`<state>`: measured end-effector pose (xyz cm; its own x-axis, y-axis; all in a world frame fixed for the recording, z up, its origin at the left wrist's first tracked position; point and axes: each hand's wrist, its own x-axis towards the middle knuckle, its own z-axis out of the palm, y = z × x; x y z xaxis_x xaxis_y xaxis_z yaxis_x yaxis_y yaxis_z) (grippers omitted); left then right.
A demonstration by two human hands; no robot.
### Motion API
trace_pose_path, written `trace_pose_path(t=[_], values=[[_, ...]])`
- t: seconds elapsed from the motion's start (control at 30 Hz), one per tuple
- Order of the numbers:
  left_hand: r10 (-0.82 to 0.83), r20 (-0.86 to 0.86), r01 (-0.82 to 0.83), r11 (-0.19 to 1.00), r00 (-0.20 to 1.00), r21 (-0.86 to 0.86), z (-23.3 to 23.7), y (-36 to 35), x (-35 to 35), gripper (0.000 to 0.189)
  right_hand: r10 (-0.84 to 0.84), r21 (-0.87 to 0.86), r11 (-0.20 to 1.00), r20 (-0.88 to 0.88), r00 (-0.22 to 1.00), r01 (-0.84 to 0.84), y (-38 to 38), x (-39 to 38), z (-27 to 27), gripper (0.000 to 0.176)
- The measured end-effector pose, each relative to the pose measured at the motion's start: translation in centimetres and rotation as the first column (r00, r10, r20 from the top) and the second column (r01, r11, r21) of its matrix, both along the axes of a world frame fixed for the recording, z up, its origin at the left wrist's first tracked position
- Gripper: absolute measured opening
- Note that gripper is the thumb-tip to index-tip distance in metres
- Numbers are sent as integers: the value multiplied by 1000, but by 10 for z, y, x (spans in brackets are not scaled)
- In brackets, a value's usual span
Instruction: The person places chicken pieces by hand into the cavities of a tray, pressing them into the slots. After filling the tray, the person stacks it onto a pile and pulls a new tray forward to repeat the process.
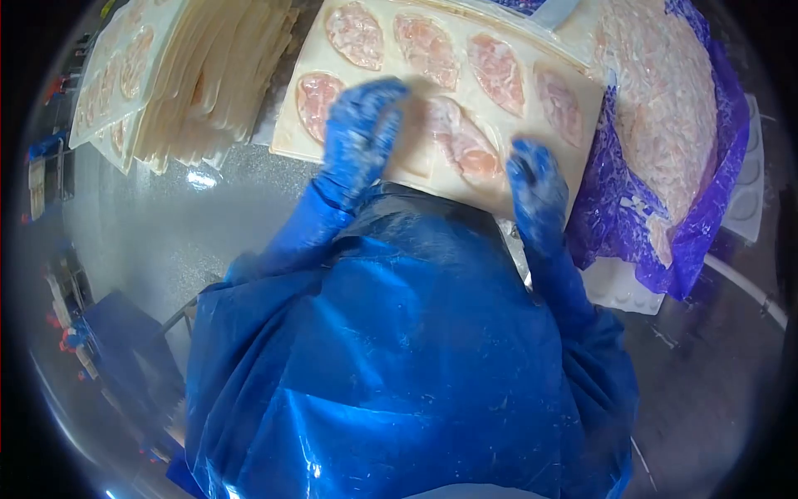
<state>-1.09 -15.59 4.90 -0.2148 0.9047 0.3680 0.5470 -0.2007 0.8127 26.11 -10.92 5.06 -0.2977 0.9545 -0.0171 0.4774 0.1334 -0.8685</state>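
A cream tray [399, 71] with oval hollows lies before me, pale pink meat pieces [426, 51] filling several of them. One longer piece of meat [462, 143] rests slantwise in the near row, between my hands. My left hand [360, 133], in a wet blue glove, is over the tray's near left part, fingers curved with a gap between thumb and fingers; no item shows in it. At the near right of the tray is my right hand [536, 187], also gloved, its fingers bent close together beside the long piece. Whether its fingertips hold anything is hidden.
Many stacked trays [208, 75] stand on edge at the upper left. On the right, a big heap of pale meat [665, 108] lies on purple plastic film [723, 175]. White moulded trays [622, 284] show beneath and beside the film. A metal surface [208, 224] extends left.
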Motion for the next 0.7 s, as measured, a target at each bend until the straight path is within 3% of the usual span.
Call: trace_pose_path(t=[0.03,0.07,0.1,0.13,0.17,0.2,0.23,0.27,0.3,0.33,0.37,0.4,0.43,0.47,0.53,0.6,0.67,0.7], values=[[-90,-134,83,995,987,-59,0,0,10,21,81,325,938,124,989,-117,13,-21,-4,29],[-183,-260,154,980,948,-125,-2,2,21,20,114,595,761,269,956,-258,24,-36,-6,30],[-286,-327,263,958,901,-113,-11,6,29,23,104,597,763,264,959,-247,32,-47,-5,30],[-294,-332,271,956,896,-114,-20,7,38,23,159,353,851,534,830,-390,38,-56,-3,28],[-388,-350,356,922,853,-154,-28,6,45,29,261,62,893,735,626,-445,40,-61,-2,28],[-475,-365,434,880,801,-193,-32,7,47,35,256,67,895,732,631,-441,40,-53,-5,28],[-467,-639,476,862,611,-175,-32,4,47,44,119,204,938,570,813,-280,37,-32,-13,26],[-466,-636,476,862,615,-172,-42,5,45,44,-25,299,950,369,929,-93,37,-11,-25,23],[-634,-231,623,772,738,-130,-49,9,41,47,-148,478,871,475,867,-113,38,-8,-22,27],[-711,211,730,683,671,-17,-55,11,40,49,-149,475,873,481,864,-114,37,-5,-19,27],[-712,214,731,682,669,-16,-61,11,39,49,-96,558,816,391,915,-153,36,-3,-13,27],[-624,-34,616,778,781,-122,-48,15,38,53,-33,640,749,298,954,-174,30,-7,-1,29],[-507,-295,472,862,810,-184,-35,21,36,57,185,338,893,329,926,-298,15,-4,-5,57],[-368,-538,311,930,759,-197,-29,24,36,62,176,336,896,328,928,-289,-5,0,-11,57],[-352,-583,304,935,732,-183,-43,32,46,64,240,363,741,644,727,-566,-36,9,-23,60],[-336,-628,296,940,702,-172,-48,40,54,66,229,339,784,620,751,-519,-46,13,-26,60],[-163,-672,40,980,723,-195,-40,50,64,70,202,317,828,600,774,-463,-47,13,-27,61],[-162,-642,47,980,750,-192,-44,46,71,73,226,302,832,583,781,-466,-44,6,-24,61]])
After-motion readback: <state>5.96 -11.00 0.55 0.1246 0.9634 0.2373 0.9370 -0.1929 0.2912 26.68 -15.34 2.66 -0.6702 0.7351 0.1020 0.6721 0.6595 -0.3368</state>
